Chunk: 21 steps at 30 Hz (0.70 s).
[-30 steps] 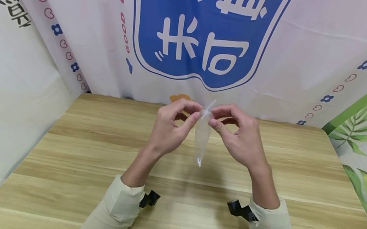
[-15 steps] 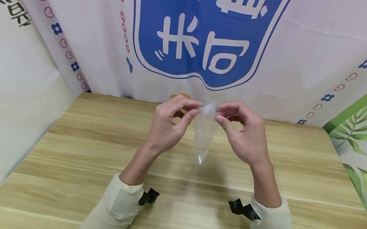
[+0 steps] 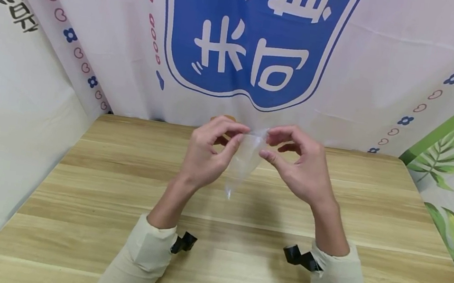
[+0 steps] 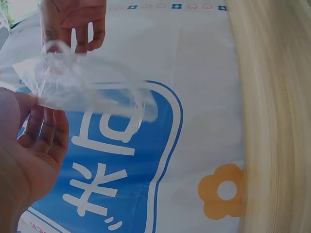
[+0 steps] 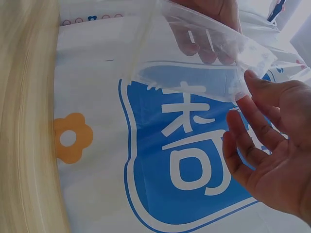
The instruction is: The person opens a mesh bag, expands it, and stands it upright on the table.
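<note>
A clear plastic bag (image 3: 246,156), narrowing to a crumpled lower tip, hangs above the table between the two hands. My left hand (image 3: 210,153) pinches its upper left edge between thumb and forefinger. At the upper right edge is my right hand (image 3: 301,165), its thumb spread from the forefinger and the fingertip right against the plastic. In the right wrist view the bag (image 5: 194,73) stretches across, and the right hand's (image 5: 272,131) other fingers are loosely bent. The left wrist view shows the bag (image 4: 97,90) out beyond the left hand (image 4: 39,150).
Below the hands lies a wood-grain table (image 3: 116,194), its far edge meeting a white printed cloth (image 3: 358,96) with a blue sign. Each sleeve has a black wrist mount, one on the left (image 3: 184,243) and one on the right (image 3: 302,258).
The hands have drawn apart slightly, spreading the bunched bag wider. Its lower tip has swung to the left. The right thumb has come away from the forefinger.
</note>
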Motion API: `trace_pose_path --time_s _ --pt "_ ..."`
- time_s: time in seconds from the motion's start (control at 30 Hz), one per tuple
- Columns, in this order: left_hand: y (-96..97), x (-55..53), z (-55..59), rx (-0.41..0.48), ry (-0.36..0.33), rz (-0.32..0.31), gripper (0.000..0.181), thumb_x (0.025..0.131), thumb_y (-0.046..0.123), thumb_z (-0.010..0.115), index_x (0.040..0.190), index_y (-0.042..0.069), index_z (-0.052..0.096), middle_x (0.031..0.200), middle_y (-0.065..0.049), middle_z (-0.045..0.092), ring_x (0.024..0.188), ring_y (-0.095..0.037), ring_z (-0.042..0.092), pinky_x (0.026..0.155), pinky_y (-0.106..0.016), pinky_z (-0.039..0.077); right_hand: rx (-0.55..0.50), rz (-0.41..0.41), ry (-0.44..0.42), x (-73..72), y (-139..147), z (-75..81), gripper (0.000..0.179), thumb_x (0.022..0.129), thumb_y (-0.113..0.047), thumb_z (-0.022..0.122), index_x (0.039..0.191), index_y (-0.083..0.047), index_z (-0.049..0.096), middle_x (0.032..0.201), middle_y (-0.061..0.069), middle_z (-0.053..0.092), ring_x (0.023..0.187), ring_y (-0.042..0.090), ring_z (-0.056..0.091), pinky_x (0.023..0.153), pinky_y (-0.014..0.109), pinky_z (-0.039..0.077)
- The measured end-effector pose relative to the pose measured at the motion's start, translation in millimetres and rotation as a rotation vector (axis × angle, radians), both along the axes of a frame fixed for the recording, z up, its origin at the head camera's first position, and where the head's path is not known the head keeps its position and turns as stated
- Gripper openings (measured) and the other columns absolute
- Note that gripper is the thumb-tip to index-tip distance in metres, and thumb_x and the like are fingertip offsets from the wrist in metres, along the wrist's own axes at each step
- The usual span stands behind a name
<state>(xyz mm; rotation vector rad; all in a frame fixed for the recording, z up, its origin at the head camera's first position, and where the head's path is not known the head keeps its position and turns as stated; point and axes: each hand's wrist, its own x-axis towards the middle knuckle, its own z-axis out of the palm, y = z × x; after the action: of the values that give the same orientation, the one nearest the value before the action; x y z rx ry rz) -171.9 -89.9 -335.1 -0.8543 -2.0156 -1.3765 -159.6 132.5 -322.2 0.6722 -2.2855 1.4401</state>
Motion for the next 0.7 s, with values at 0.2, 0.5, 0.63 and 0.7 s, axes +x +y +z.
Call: trace_pose_path --time_s 0.2,0.5,0.63,0.7 --pt "1.0 0.3 -0.2 0.001 0.000 -0.009 0.016 0.100 -0.002 0.069 0.113 -0.003 0.078 0.103 -0.015 0.073 0.089 -0.022 0.069 0.071 -0.026 0.063 0.012 -0.008 0.012 0.3 -2.3 -0.1 0.028 0.090 -0.003 0.086 0.115 -0.002 0.075 0.104 0.011 0.079 0.091 0.008 0.072 0.087 0.023 0.060" --pt "-0.5 0.6 -1.1 -0.064 -0.080 -0.034 0.017 0.099 0.005 0.073 0.116 0.000 0.078 0.109 -0.013 0.074 0.092 -0.020 0.069 0.072 -0.028 0.065 -0.015 -0.002 0.035 1.7 -1.0 -0.7 0.021 0.093 0.002 0.080 0.114 0.001 0.075 0.108 0.014 0.078 0.092 0.005 0.070 0.088 0.015 0.057" --pt "-0.4 0.9 -0.5 -0.074 -0.095 -0.047 0.015 0.099 0.004 0.074 0.113 0.001 0.079 0.110 -0.013 0.075 0.091 -0.020 0.070 0.073 -0.029 0.065 -0.018 0.007 0.038 1.3 -1.7 -1.3 0.018 0.095 0.002 0.078 0.113 0.001 0.075 0.107 0.014 0.078 0.093 0.006 0.070 0.087 0.015 0.057" --pt "-0.5 0.6 -0.4 -0.074 -0.094 -0.051 0.013 0.098 0.003 0.075 0.110 0.001 0.080 0.109 -0.013 0.076 0.090 -0.020 0.070 0.073 -0.029 0.065 -0.015 0.003 0.041 1.3 -1.8 -1.1 0.018 0.095 0.002 0.077 0.113 0.001 0.075 0.106 0.014 0.078 0.093 0.006 0.069 0.088 0.015 0.057"
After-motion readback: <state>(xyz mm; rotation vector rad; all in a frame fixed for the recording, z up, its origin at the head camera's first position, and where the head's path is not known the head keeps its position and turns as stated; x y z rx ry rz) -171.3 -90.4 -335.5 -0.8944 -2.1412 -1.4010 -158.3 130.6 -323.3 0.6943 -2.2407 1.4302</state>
